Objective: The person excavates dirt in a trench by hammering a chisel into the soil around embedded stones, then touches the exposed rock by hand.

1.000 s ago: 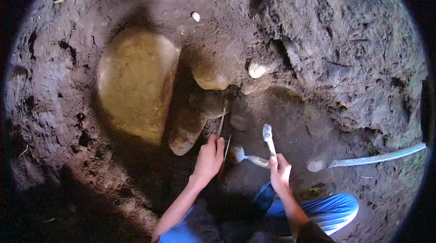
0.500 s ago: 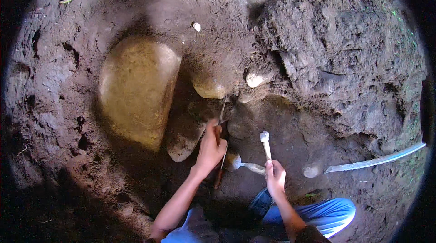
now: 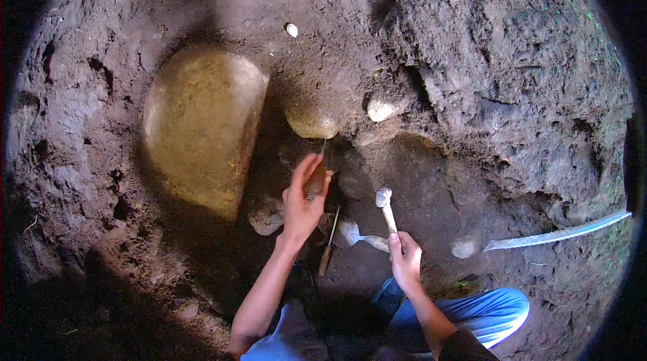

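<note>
Left hand (image 3: 303, 202): fingers closed round a wooden-handled tool (image 3: 315, 182), tip set against soil under a rounded stone (image 3: 311, 122). Right hand (image 3: 405, 258): gripping a pale stick (image 3: 387, 209), upright. Nearby: large yellowish stone (image 3: 202, 125), trowel (image 3: 352, 233), white strip (image 3: 559, 233).

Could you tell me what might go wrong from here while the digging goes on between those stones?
The left hand holds a pointed tool close under the small stone; a slip could scrape it. The trowel and another tool lie loose by the hands and might get knocked. The right hand holds a stick-like tool upright.
</note>
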The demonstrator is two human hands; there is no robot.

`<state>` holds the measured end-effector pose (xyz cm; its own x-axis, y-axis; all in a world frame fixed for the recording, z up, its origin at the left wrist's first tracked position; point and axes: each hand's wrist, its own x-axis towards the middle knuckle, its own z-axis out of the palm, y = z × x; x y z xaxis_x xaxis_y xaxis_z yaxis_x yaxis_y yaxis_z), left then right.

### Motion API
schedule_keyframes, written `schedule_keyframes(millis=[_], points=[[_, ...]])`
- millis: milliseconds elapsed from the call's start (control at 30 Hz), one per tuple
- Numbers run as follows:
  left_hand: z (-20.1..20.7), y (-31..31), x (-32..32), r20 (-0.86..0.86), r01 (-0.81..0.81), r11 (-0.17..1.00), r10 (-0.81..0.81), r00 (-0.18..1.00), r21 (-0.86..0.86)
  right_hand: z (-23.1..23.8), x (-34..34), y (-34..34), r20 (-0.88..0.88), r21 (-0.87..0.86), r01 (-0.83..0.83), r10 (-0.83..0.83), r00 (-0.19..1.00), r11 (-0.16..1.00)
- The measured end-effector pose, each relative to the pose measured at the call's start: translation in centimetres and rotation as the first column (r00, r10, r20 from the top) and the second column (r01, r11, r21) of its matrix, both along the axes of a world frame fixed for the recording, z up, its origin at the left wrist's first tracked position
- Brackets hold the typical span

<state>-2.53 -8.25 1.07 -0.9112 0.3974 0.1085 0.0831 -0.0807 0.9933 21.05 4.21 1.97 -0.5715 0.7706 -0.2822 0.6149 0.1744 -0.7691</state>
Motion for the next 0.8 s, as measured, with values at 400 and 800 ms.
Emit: schedule_keyframes(millis=[400, 800], points=[[0.5, 0.3, 0.4, -0.292, 0.275, 0.955, -0.297, 0.909, -0.113, 0.1, 0.1, 0.0, 0.001, -0.040, 0.023, -0.023, 1.000, 0.999], [-1.0, 2.1, 0.7, -0.538, 0.208, 0.952, -0.298, 0.788, -0.224, 1.0, 0.4, 0.1, -0.015, -0.033, 0.031, -0.032, 0.999, 0.999]])
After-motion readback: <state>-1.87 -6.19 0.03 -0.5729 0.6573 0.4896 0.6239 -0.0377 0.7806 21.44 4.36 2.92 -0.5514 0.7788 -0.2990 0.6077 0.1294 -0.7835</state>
